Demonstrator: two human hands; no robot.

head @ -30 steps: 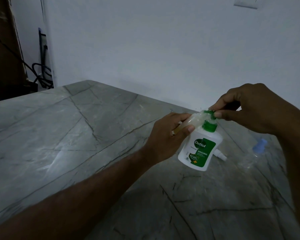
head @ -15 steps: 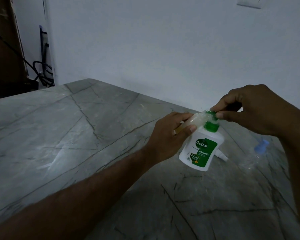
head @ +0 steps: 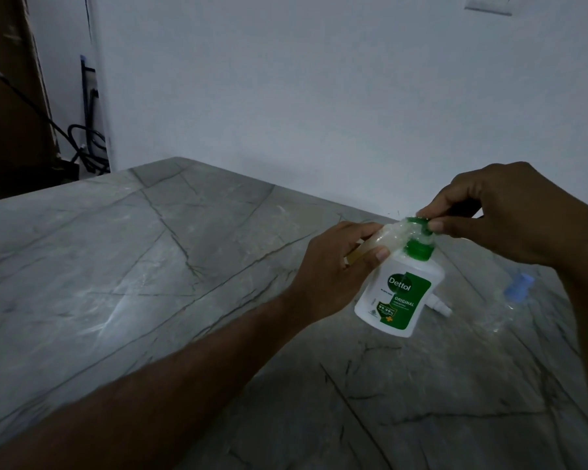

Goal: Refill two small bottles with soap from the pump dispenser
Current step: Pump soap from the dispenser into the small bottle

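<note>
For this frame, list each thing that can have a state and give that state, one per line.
Pump dispenser: tilted, base on the table, pump head gripped.
Small clear bottle: uncapped, held at the pump spout.
Left hand: grips the small clear bottle.
Right hand: pinches the pump head.
Blue-capped bottle: capped, on the table.
White nozzle: lying loose on the table.

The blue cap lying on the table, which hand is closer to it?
Right. The right hand is up at the dispenser's green pump, left of the blue cap. The left hand is farther left, beyond the dispenser.
</note>
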